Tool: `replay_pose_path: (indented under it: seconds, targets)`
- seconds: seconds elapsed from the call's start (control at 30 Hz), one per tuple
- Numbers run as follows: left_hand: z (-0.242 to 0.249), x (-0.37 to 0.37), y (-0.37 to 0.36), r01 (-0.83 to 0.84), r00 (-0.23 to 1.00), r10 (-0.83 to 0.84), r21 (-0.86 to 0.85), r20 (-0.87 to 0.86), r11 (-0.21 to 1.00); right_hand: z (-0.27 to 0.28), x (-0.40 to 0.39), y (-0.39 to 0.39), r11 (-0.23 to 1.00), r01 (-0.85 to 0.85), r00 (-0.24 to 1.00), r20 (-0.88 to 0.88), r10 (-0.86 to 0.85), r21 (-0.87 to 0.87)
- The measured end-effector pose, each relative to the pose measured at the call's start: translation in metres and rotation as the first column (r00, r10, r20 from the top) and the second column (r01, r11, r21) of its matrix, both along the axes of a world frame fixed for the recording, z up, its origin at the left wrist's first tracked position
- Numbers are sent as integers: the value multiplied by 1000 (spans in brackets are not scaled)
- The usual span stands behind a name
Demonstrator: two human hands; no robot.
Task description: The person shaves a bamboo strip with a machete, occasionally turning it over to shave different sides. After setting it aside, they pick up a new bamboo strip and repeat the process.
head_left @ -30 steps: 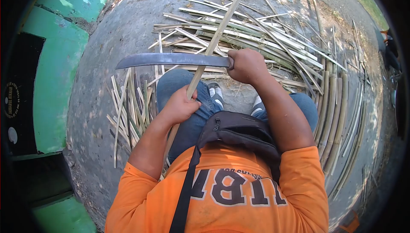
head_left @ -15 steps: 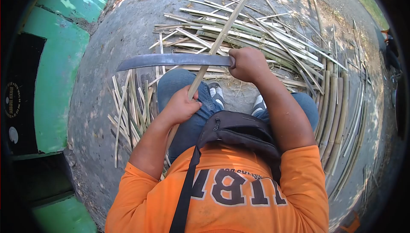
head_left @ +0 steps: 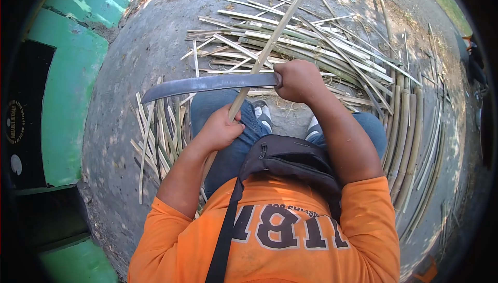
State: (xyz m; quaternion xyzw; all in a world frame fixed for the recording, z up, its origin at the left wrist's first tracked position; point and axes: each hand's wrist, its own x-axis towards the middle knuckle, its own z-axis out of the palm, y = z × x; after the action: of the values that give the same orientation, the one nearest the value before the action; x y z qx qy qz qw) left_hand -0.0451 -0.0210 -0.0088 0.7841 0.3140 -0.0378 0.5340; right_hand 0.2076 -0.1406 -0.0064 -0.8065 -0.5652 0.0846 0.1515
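A long pale bamboo strip [head_left: 275, 37] slants up and away in front of me. My left hand [head_left: 220, 130] is wrapped round its lower part, above my left thigh; its near end runs down beside my forearm. My right hand [head_left: 300, 81] grips the handle of a machete [head_left: 207, 83]. Its wide, dull-grey blade points left and lies across the strip, a short way above my left hand. Most of the handle is hidden inside my fist.
Split bamboo strips [head_left: 311, 50] lie heaped on the ground ahead. A smaller bundle of strips [head_left: 163, 127] is at my left, and thicker bamboo poles [head_left: 406, 143] lie at my right. A black waist bag [head_left: 290, 161] sits on my lap. A green wall [head_left: 72, 101] stands at far left.
The machete and my right hand have moved slightly down along the strip, nearer to my left hand. My left hand and the strip stay nearly where they were.
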Motion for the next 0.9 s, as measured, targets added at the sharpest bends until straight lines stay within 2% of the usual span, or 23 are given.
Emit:
replay_pose_path:
  seconds: [0.07,0.13,0.23,0.33,0.43,0.5,0.6,0.63,0.73,0.9]
  targets:
    - [5,2,0,-15,1000,15,-42,-22,999,0,17,0,989,146,984,-108,-141,33]
    - [6,5,-2,-28,999,26,-51,-34,998,-1,18,-1,987,160,984,-79,-160,-12]
    - [1,5,-4,-13,1000,12,48,25,999,-3,16,-4,985,155,986,-68,-150,71]
    - [3,3,-2,-34,999,34,-80,-1,996,-1,1,-3,994,57,995,-89,-49,98]
    - [0,4,-2,-7,1000,7,17,-4,1000,-1,-11,-2,996,-42,999,-7,43,80]
    - [0,3,-1,-7,1000,7,17,-12,1000,7,-8,-3,996,-63,998,35,61,62]
    - [5,1,-2,-17,999,16,-27,-27,1000,3,24,-4,993,120,987,-113,-118,17]
    - [7,3,-2,-18,999,17,-47,-29,999,0,33,-5,993,118,969,-219,-113,10]
    - [0,4,-4,-6,999,5,42,34,999,2,25,-11,987,161,980,-118,-159,13]
    - [1,2,-4,-29,999,30,-34,14,999,7,5,-8,995,96,994,-52,-94,32]
